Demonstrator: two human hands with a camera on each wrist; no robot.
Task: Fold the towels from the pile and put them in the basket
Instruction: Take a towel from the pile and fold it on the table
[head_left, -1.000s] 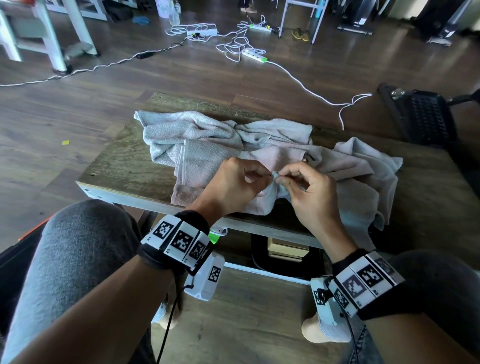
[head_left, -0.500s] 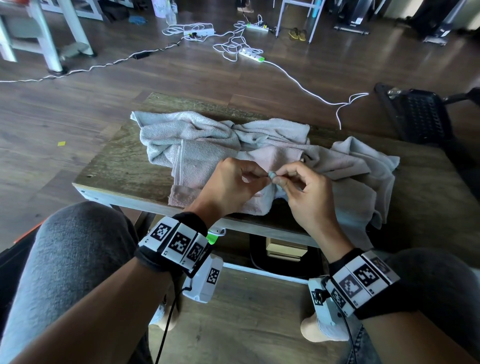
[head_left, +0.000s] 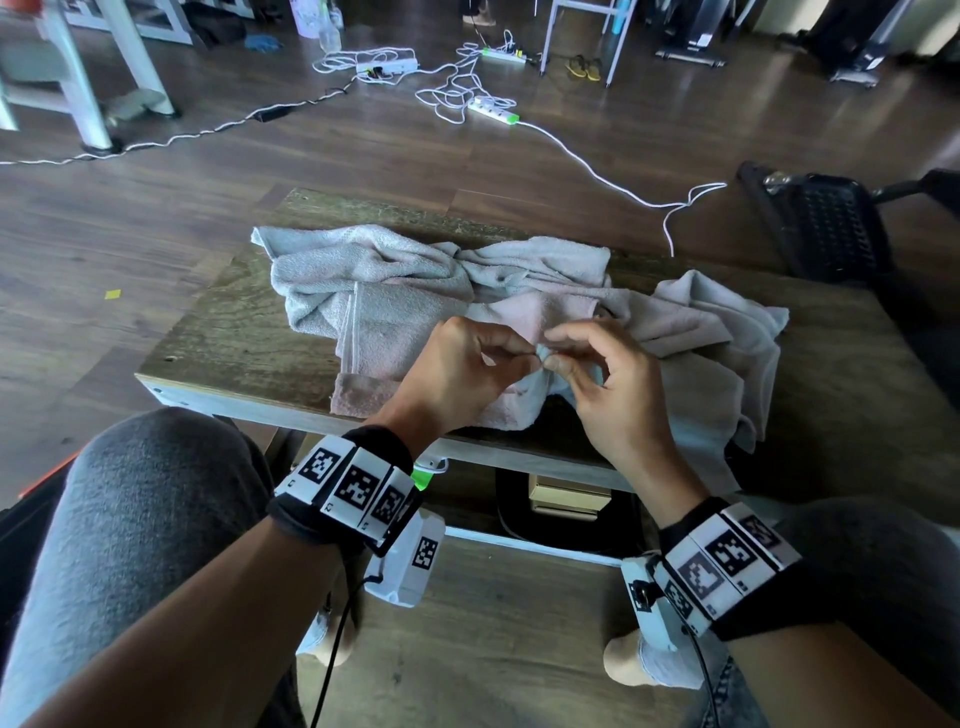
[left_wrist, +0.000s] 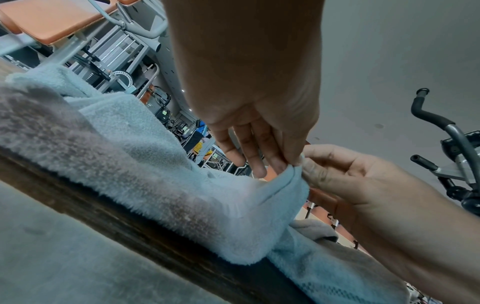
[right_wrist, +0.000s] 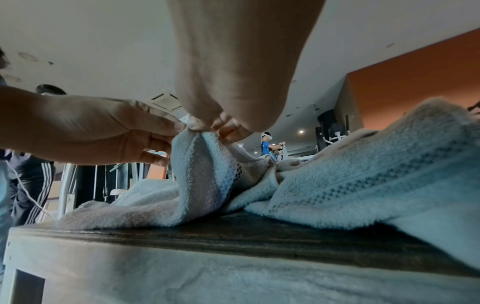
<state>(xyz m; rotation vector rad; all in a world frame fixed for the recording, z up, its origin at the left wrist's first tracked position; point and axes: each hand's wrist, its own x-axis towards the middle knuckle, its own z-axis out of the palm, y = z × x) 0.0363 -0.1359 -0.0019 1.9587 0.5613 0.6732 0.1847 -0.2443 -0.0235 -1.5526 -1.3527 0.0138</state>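
A pile of pale grey and pinkish towels (head_left: 395, 291) lies crumpled on a wooden table (head_left: 234, 343). At the pile's front middle, my left hand (head_left: 522, 354) and right hand (head_left: 560, 359) meet fingertip to fingertip. Both pinch one raised towel corner (head_left: 543, 358). In the left wrist view my left hand (left_wrist: 281, 164) holds the hemmed corner (left_wrist: 291, 179) from the left and my right hand (left_wrist: 309, 166) holds it from the right. The right wrist view shows the pinched fold (right_wrist: 207, 164) standing up off the table. A black perforated basket (head_left: 826, 228) sits on the floor, far right.
One towel (head_left: 727, 395) hangs over the table's front edge at the right. White cables and power strips (head_left: 493, 109) trail across the wooden floor beyond the table. My knees flank the table's near edge. Gym machines and other people show in the wrist views.
Both hands stay on the same towel corner. My right hand's free fingers have spread a little. The pile has not moved.
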